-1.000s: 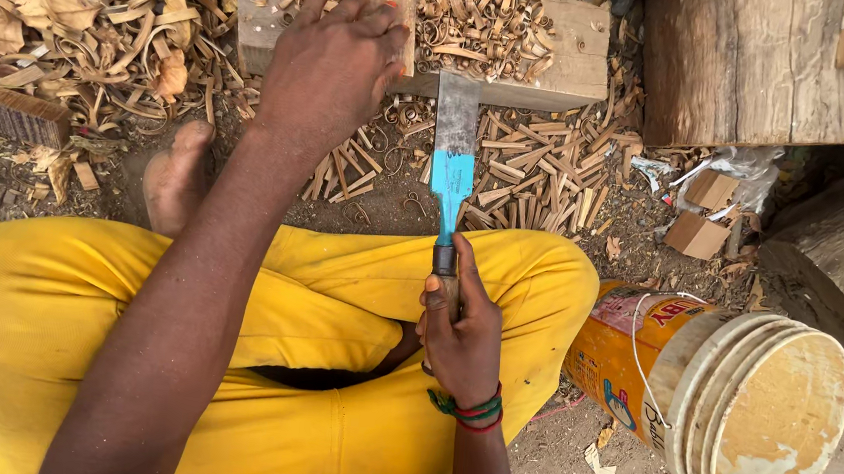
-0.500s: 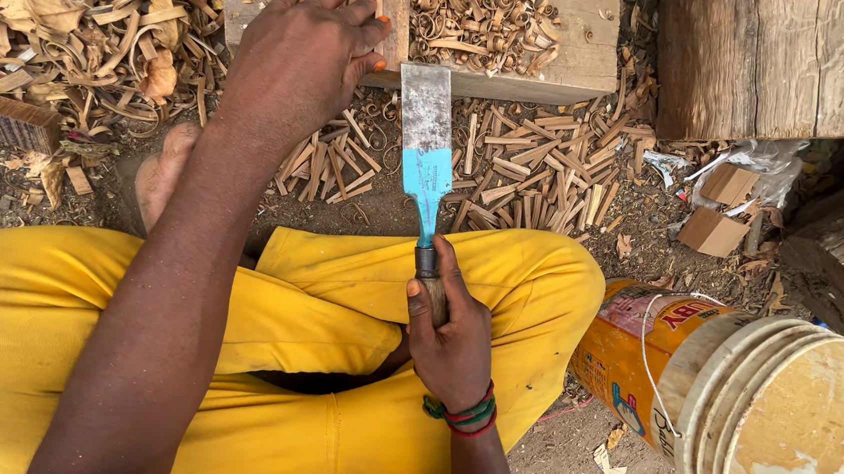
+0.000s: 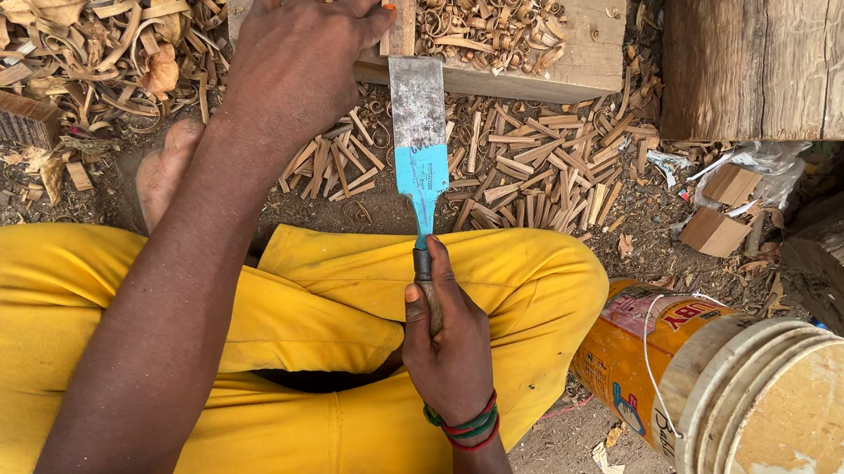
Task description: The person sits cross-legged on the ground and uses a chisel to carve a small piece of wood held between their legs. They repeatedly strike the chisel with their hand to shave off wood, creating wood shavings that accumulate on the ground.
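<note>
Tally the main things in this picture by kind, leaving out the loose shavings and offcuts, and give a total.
Hands: 2, left hand and right hand
Broad chisel: 1
Wooden block: 1
Orange tin: 1
Round wooden discs: 1 stack
Total: 6

The one camera sits on my head and looks almost straight down, close over my lap. My crossed legs [image 3: 262,355] fill the lower half of its view; the ground with its wood chips [image 3: 528,165] runs along the top. My left hand [image 3: 301,52] reaches to the top edge, my right hand [image 3: 448,354] lies near centre. There is no second view to share anything.
</note>
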